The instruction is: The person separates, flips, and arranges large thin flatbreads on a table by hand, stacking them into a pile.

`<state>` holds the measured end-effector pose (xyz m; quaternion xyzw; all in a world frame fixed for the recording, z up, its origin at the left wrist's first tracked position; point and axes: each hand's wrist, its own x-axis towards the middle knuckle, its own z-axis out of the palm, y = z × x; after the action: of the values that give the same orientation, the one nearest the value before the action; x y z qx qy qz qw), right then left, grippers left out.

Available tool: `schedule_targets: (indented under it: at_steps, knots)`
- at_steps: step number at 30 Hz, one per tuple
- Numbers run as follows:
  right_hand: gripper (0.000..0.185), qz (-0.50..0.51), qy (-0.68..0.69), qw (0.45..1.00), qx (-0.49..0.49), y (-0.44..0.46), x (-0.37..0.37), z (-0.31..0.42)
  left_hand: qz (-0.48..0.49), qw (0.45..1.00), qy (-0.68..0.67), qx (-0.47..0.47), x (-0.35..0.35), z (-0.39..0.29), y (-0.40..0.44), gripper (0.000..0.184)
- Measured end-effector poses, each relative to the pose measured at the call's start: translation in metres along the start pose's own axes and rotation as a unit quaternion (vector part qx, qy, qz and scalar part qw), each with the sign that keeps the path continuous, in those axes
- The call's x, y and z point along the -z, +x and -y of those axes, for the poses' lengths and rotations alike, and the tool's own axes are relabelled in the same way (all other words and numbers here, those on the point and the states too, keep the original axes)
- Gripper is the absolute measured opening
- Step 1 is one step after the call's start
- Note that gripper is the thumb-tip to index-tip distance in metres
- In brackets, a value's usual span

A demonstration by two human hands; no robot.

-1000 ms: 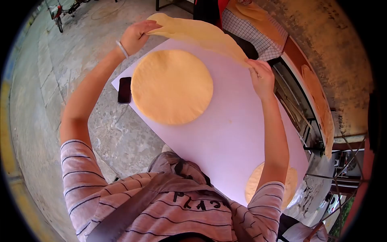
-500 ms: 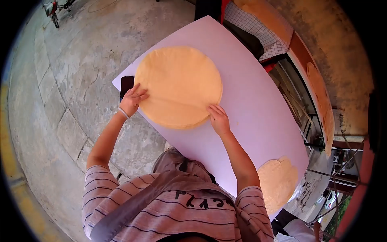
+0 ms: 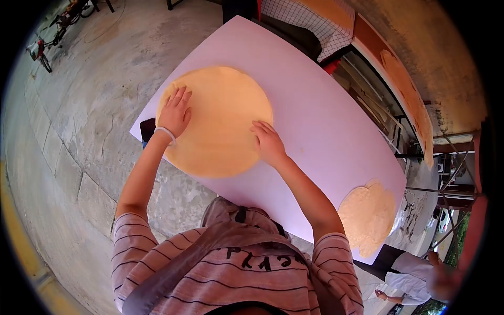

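Note:
A large, round, pale-yellow stack of thin pancake-like sheets lies on the pale pink-white tabletop. My left hand rests flat on the left part of the stack, fingers spread and pointing away from me. My right hand touches the right edge, its fingers reaching onto the surface with nothing gripped. Partly covered by the stack's left side is a dark phone at the table's edge.
More thin tan sheets lie at the table's right corner. Another person is at the lower right. Beyond the table are a checked cloth and a rack with long sheets. A bicycle stands far left on concrete.
My left hand has slid from the stack's left edge up onto its top. The crease across the stack has flattened. My right hand stays at the right edge. The view has shifted.

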<state>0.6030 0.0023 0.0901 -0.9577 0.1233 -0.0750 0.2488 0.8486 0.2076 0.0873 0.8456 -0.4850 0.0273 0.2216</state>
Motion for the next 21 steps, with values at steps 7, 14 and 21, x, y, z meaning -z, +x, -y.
schedule_targets:
  at_steps: [7, 14, 21]
  knots:
    - [0.080, 0.034, -0.146, 0.981, -0.126, 0.044, -0.042, -0.016, 0.045, 0.986, 0.144, 0.075, -0.050, 0.017, 0.031, 0.066]
    - [0.081, 0.004, -0.072, 0.989, -0.130, 0.044, -0.037, -0.024, 0.118, 0.970, 0.187, 0.097, -0.050, 0.022, 0.052, 0.066]
    - [0.048, -0.177, 0.016, 0.969, -0.170, -0.101, 0.005, -0.073, 0.110, 0.990, 0.062, -0.056, -0.055, -0.073, 0.020, 0.068]
